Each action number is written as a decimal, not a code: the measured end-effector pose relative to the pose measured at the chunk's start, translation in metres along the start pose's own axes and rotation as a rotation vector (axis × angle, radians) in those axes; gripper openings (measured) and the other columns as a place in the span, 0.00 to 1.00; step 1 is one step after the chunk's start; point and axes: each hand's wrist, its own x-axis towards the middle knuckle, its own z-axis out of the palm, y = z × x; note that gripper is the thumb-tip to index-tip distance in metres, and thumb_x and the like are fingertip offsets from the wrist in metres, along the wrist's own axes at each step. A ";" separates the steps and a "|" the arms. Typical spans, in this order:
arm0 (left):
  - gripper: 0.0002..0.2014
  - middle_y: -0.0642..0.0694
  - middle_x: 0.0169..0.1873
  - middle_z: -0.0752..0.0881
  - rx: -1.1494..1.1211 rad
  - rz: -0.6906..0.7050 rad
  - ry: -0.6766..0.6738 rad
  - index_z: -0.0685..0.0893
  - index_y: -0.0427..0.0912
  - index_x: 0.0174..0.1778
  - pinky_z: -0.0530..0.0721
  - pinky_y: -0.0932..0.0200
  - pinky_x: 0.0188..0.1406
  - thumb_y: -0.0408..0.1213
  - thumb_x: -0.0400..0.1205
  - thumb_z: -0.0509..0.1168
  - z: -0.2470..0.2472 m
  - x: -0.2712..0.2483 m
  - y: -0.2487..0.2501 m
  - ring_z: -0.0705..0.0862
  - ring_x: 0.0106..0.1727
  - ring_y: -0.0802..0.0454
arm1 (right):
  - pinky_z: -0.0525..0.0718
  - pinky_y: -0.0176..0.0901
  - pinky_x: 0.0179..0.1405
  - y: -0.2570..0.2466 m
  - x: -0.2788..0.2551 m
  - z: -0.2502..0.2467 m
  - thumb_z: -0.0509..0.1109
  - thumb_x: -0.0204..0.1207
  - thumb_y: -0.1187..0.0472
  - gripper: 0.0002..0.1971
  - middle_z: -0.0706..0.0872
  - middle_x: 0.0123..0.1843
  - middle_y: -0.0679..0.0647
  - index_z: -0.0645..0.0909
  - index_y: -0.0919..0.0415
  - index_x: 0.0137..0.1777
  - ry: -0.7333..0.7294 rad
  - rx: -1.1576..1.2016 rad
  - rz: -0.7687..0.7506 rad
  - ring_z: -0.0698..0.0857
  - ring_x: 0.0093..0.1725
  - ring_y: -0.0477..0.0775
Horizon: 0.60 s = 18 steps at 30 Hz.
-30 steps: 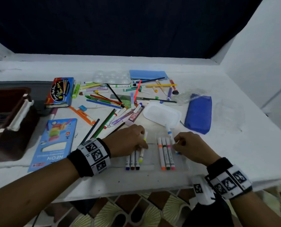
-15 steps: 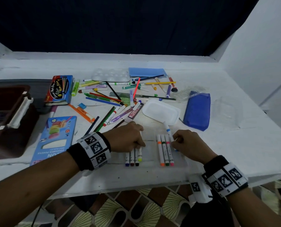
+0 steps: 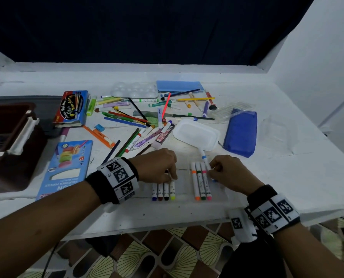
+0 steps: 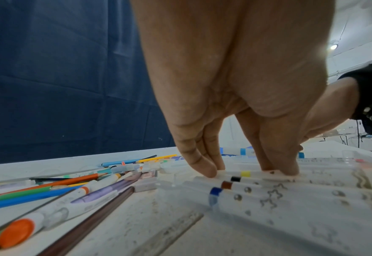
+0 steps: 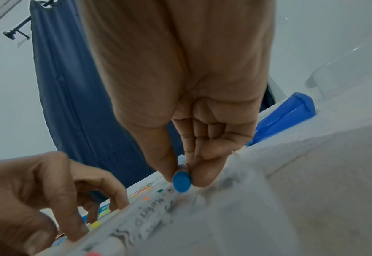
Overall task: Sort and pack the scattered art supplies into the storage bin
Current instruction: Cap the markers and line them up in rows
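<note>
Four markers (image 3: 163, 192) capped blue, brown, black and yellow lie side by side on a clear plastic marker tray (image 3: 184, 187) near the table's front edge. My left hand (image 3: 171, 177) rests its fingertips (image 4: 204, 168) on their upper ends, pressing the yellow marker (image 4: 245, 174) down. Orange, green and pink markers (image 3: 202, 185) lie in a second row to the right. My right hand (image 3: 212, 170) pinches a light-blue marker (image 3: 203, 157) just right of the pink one; its blue end cap (image 5: 181, 181) shows between thumb and fingers. The dark brown storage bin (image 3: 10, 137) stands at far left.
Loose pencils, pens and markers (image 3: 135, 119) are scattered across the middle. A white lid (image 3: 196, 135), blue pouch (image 3: 241, 133), paint palette (image 3: 135, 90), two pencil boxes (image 3: 66, 167) and clear plastic packaging (image 3: 277, 135) lie around. The table edge runs just below my wrists.
My left hand has laid the yellow marker down into the row beside the black one and now presses on it. The right hand holds the light-blue marker in nearly the same spot.
</note>
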 end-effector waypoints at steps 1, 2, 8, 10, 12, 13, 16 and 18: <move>0.12 0.44 0.68 0.77 -0.004 0.001 -0.008 0.89 0.48 0.61 0.66 0.67 0.57 0.40 0.82 0.69 0.000 0.000 0.000 0.71 0.70 0.52 | 0.86 0.44 0.51 0.000 0.000 0.000 0.72 0.79 0.53 0.07 0.86 0.48 0.50 0.81 0.53 0.52 -0.001 0.001 0.002 0.85 0.47 0.49; 0.12 0.44 0.68 0.77 -0.004 0.002 -0.014 0.89 0.48 0.61 0.66 0.67 0.57 0.41 0.82 0.68 -0.001 0.000 -0.001 0.71 0.70 0.51 | 0.86 0.43 0.51 0.000 0.001 0.000 0.72 0.78 0.53 0.07 0.86 0.48 0.49 0.81 0.53 0.53 -0.002 0.008 0.004 0.85 0.47 0.49; 0.13 0.45 0.66 0.79 0.043 -0.030 -0.063 0.90 0.48 0.60 0.67 0.67 0.53 0.44 0.81 0.69 -0.003 0.006 0.001 0.74 0.68 0.52 | 0.83 0.36 0.46 0.001 -0.002 0.000 0.71 0.79 0.53 0.06 0.85 0.48 0.48 0.81 0.52 0.52 -0.015 0.030 0.001 0.85 0.47 0.48; 0.13 0.45 0.65 0.79 0.072 -0.038 -0.089 0.90 0.47 0.59 0.68 0.65 0.52 0.44 0.81 0.70 -0.006 0.010 0.003 0.75 0.67 0.51 | 0.82 0.35 0.45 0.001 -0.001 -0.001 0.71 0.79 0.53 0.06 0.85 0.48 0.48 0.80 0.51 0.52 -0.014 0.022 -0.002 0.84 0.47 0.47; 0.13 0.46 0.63 0.80 0.094 -0.046 -0.111 0.90 0.46 0.59 0.69 0.63 0.52 0.44 0.80 0.71 -0.008 0.014 0.006 0.76 0.65 0.50 | 0.81 0.33 0.44 0.001 -0.001 -0.001 0.72 0.79 0.53 0.06 0.86 0.48 0.48 0.80 0.51 0.52 -0.017 0.020 -0.002 0.84 0.47 0.47; 0.13 0.46 0.62 0.80 0.101 -0.047 -0.121 0.90 0.45 0.59 0.70 0.62 0.52 0.44 0.80 0.71 -0.009 0.015 0.006 0.76 0.64 0.50 | 0.82 0.34 0.45 0.001 -0.001 0.000 0.72 0.79 0.53 0.06 0.86 0.48 0.49 0.80 0.51 0.52 -0.016 0.017 -0.003 0.84 0.47 0.47; 0.13 0.47 0.59 0.82 0.097 -0.056 -0.133 0.91 0.45 0.58 0.73 0.61 0.52 0.44 0.79 0.72 -0.011 0.017 0.008 0.78 0.62 0.50 | 0.83 0.35 0.47 0.001 -0.001 0.001 0.71 0.79 0.53 0.06 0.85 0.49 0.49 0.80 0.51 0.52 -0.015 0.011 0.001 0.84 0.48 0.48; 0.13 0.47 0.57 0.85 0.083 -0.065 -0.121 0.91 0.45 0.57 0.78 0.60 0.53 0.44 0.79 0.72 -0.012 0.016 0.008 0.81 0.59 0.51 | 0.81 0.33 0.45 0.000 -0.001 0.000 0.71 0.79 0.53 0.06 0.85 0.49 0.49 0.80 0.51 0.52 -0.015 0.017 -0.001 0.84 0.48 0.48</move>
